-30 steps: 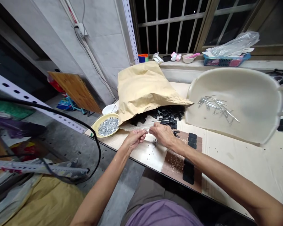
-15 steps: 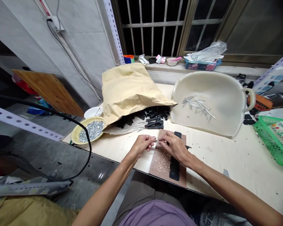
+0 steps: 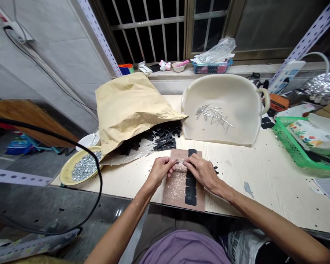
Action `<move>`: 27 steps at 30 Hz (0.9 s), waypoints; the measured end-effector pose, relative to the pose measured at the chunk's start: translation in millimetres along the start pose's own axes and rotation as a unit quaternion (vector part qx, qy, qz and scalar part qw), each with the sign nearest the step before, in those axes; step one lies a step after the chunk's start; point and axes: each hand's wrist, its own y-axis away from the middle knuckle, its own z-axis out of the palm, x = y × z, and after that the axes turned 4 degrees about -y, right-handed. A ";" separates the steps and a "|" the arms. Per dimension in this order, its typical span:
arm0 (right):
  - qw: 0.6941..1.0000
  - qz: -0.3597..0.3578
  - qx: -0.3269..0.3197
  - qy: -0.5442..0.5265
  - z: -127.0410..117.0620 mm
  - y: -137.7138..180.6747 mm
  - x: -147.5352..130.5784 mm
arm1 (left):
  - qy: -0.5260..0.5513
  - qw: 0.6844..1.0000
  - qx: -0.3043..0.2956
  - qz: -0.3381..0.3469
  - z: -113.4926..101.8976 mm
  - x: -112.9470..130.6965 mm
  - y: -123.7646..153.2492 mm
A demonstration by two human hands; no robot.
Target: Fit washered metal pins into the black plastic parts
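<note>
Between my hands runs a thin metal rod (image 3: 180, 162), its ends partly hidden by fingertips. The thumb and fingers of my left hand (image 3: 160, 170) pinch its left end. My right hand (image 3: 203, 171) is closed on the other end, held above a brown board (image 3: 172, 192) speckled with pale flecks. A column of black rounded squares (image 3: 190, 191) lies along that board, partly covered by my right hand. Just beyond, narrow black plastic pieces (image 3: 165, 144), some with thin metal pins, lie by the mouth of a paper sack (image 3: 132, 104).
A yellow bowl (image 3: 64, 172) of small metal parts stands at the table's left edge, with a black cable (image 3: 99, 194) looping in front. Behind, a white tub (image 3: 244, 110) holds several metal rods (image 3: 214, 113). A green basket (image 3: 288, 146) sits at right.
The whole view has swung to the right, so the table things appear farther left. Both hands still hold the thin rod between them, over the board.
</note>
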 end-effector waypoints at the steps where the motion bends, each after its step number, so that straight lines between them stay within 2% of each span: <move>1: 1.000 0.004 0.002 -0.004 -2.5 1.1 1.7 | 0.023 1.000 -0.009 -0.010 2.5 1.0 -0.3; 7: 1.000 0.012 0.008 -0.023 -13.3 9.2 12.1 | 0.119 0.989 -0.037 -0.077 11.9 11.6 -2.4; 11: 1.000 0.015 0.019 0.002 -19.7 12.4 28.3 | 0.109 0.989 -0.035 -0.090 16.3 9.0 -3.9; 13: 0.999 0.022 0.024 0.039 -23.2 9.4 39.6 | 0.073 0.994 -0.014 -0.083 19.4 2.6 -4.5; 16: 0.993 0.038 0.034 0.105 -23.1 4.7 56.2 | -0.068 0.996 0.055 -0.013 25.7 -10.2 -4.0; 18: 0.990 0.029 0.027 0.136 -17.5 8.5 62.5 | -0.183 0.976 0.097 0.071 30.7 -18.4 -2.1; 21: 0.985 -0.073 -0.028 0.151 -5.8 25.0 62.7 | -0.270 0.940 0.143 0.155 37.0 -27.5 1.5; 23: 0.974 -0.167 -0.067 0.140 -1.8 31.7 61.6 | -0.277 0.933 0.164 0.161 39.4 -31.0 3.3; 24: 0.971 -0.187 -0.071 0.132 -1.8 30.9 62.4 | -0.274 0.933 0.171 0.160 39.9 -32.0 3.9; 25: 0.974 -0.179 -0.060 0.126 -2.8 27.4 64.3 | -0.272 0.933 0.174 0.159 40.0 -32.5 4.3; 27: 0.987 -0.108 -0.016 0.119 -6.2 16.3 70.4 | -0.270 0.934 0.173 0.157 39.5 -33.0 4.6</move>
